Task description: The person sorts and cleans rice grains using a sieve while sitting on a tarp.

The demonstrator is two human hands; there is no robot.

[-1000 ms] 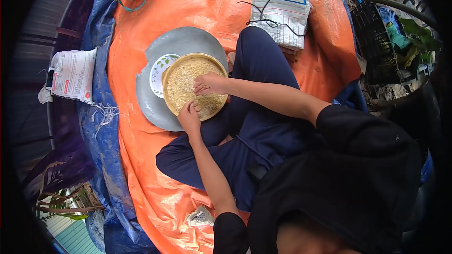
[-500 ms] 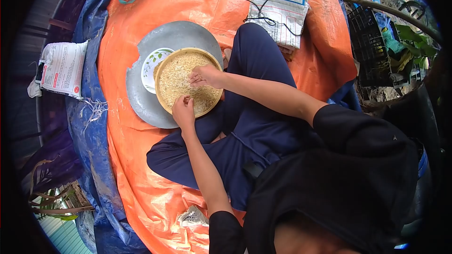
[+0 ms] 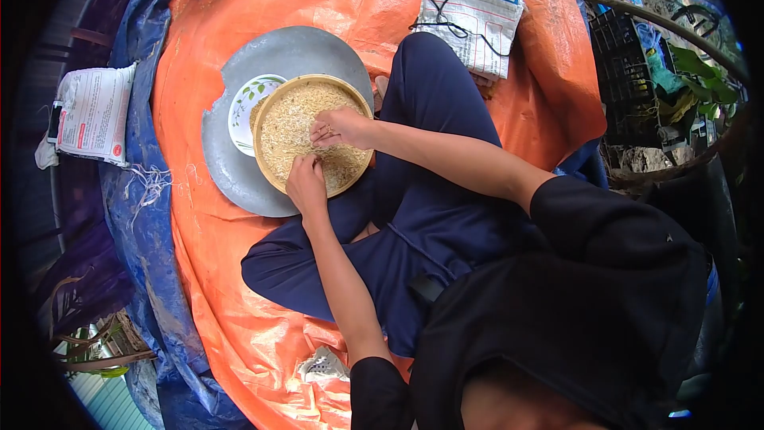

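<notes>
Golden grain [image 3: 290, 123] lies between and partly beneath both hands [image 3: 344, 127].

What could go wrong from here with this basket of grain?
The basket overlaps the patterned plate, so it might rock if it's leaning on it; the contact is hidden. Grain spreads close to the rim near the left hand, so a sweep could spill some. A folded leg is right beside the basket, so shifting it might jolt everything.

Dull grey metal tray [image 3: 227, 167]; glossy, creased orange plastic sheet [image 3: 231, 255]; matt cloth trousers [image 3: 442, 95].
</notes>
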